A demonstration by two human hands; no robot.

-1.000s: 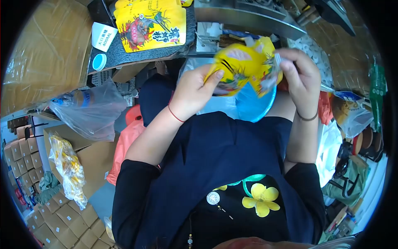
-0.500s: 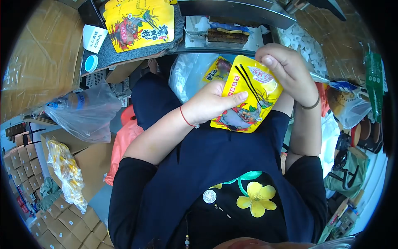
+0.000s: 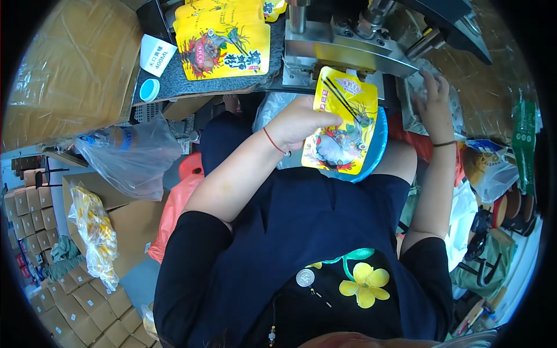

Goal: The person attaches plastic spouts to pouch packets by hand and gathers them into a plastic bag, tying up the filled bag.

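Note:
My left hand (image 3: 297, 124) holds a yellow printed pouch (image 3: 342, 136) along its left edge, thumb on the front. The pouch hangs upright over my lap, its top corner near the metal machine (image 3: 354, 49). Apart from it, my right hand (image 3: 436, 110) is at the right with fingers spread, beside a tray (image 3: 411, 119) of small white plastic pieces. I see nothing between those fingers. Behind the pouch shows part of a blue basin (image 3: 381, 136).
A stack of yellow pouches (image 3: 223, 49) lies on the grey worktop at the left, beside a white paper label (image 3: 157, 55) and a round blue-and-white cap (image 3: 149, 90). Cardboard boxes (image 3: 64, 75) flank both sides. A clear plastic bag (image 3: 133, 156) hangs at the left.
My right hand has let go of the pouch and moved right, its fingers opening near the white pieces. My left hand still holds the pouch. The view has shifted, showing more of the machine.

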